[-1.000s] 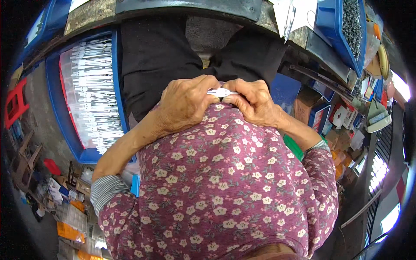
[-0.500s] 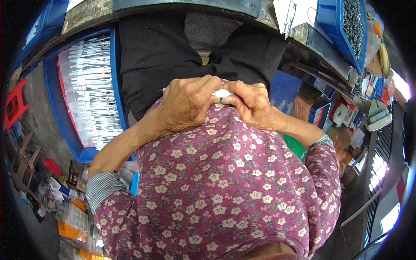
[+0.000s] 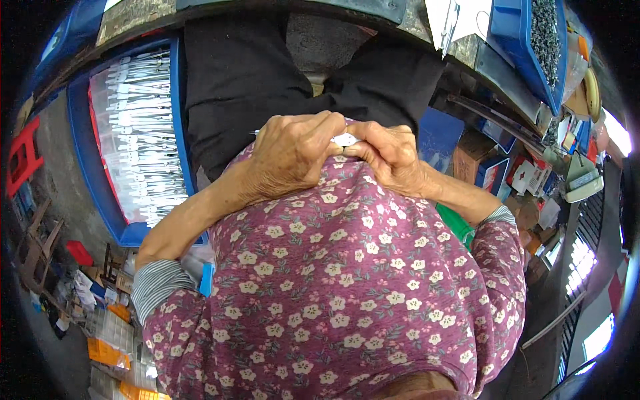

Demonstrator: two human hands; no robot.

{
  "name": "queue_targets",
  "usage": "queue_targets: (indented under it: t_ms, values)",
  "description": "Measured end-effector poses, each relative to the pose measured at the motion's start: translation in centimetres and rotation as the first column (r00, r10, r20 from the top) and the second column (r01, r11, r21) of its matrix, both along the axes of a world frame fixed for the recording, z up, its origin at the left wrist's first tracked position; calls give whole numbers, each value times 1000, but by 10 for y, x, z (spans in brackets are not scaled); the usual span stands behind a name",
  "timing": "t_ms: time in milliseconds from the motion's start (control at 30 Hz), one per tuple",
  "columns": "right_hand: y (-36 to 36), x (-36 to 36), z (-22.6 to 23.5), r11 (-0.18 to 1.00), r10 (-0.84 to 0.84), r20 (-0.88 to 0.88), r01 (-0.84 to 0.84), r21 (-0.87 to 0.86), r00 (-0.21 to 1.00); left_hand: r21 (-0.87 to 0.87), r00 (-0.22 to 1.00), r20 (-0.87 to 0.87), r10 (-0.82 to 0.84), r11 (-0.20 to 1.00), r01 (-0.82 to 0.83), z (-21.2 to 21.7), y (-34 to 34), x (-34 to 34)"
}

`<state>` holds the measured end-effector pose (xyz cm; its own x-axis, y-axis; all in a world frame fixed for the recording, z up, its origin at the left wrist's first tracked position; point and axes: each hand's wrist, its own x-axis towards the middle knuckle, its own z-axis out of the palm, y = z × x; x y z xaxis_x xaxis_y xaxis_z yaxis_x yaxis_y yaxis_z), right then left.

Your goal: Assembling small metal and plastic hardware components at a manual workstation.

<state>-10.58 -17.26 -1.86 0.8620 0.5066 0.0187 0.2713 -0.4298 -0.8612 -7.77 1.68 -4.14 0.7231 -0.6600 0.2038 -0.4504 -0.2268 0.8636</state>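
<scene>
In front of my chest both hands are closed and almost meet. Between their fingertips is a small white piece [image 3: 345,140]; its kind I cannot make out, since the fingers cover most of it. My left hand [image 3: 288,150] pinches its left side, and a thin dark tip sticks out beyond the knuckles. On the right side, the thumb and bent fingers of my right hand [image 3: 390,159] grip it. To my left stands a blue tray [image 3: 175,120] filled with rows of slender white-and-silver pieces [image 3: 143,133].
A worn bench edge [image 3: 220,17] runs across the far side. A blue bin of small dark metal parts [image 3: 545,47] stands on it at the right. Cardboard boxes [image 3: 470,160] lie at my right, and a red stool [image 3: 25,157] is at the far left.
The white piece has turned slightly between my fingertips, and more of its broad face shows. My left hand has shifted a little to the right.
</scene>
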Motion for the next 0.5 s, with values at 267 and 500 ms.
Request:
queue_targets:
  t_ms: [267, 500]
  values:
    - [0, -4, -3, 996, -82, -19, 82, 35, 996, 20, 998, 34, 62, 998, -62, 2, 0, -2]
    - [2, -5, -1, 994, -112, 32, 112, 20, 993, 56, 997, 42, 62, 996, -64, 5, 2, -4]
